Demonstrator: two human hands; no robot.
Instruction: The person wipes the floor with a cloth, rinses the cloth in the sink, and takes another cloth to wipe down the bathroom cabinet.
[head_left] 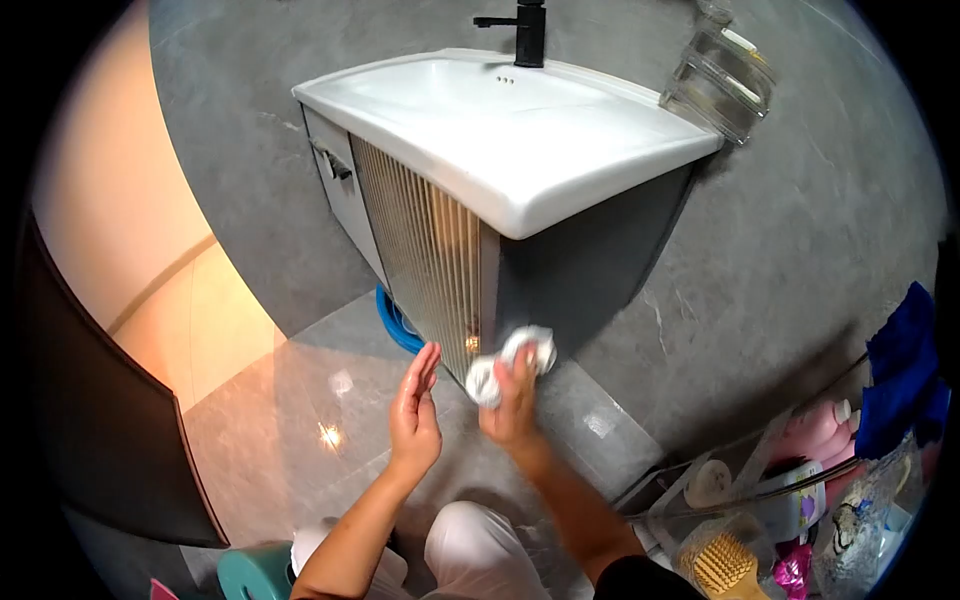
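My right hand (512, 402) is closed around a crumpled white cloth (484, 382), somewhat blurred, whose folds stick out on both sides of the fingers. The hand is in front of the lower corner of the vanity cabinet (425, 240), beside its ribbed glass door; I cannot tell whether the cloth touches it. To the left, my left hand (415, 405) is raised with its fingers stretched out and nothing in it, the palm turned toward the right hand.
A white basin (520, 150) with a black faucet (530, 35) tops the cabinet. A blue ring-shaped item (396, 322) lies beneath. A clear organizer (722, 80) sits behind the basin. At lower right, a rack holds bottles, a hairbrush (725, 565) and a blue cloth (905, 370). A teal stool or bucket (252, 575) is lower left.
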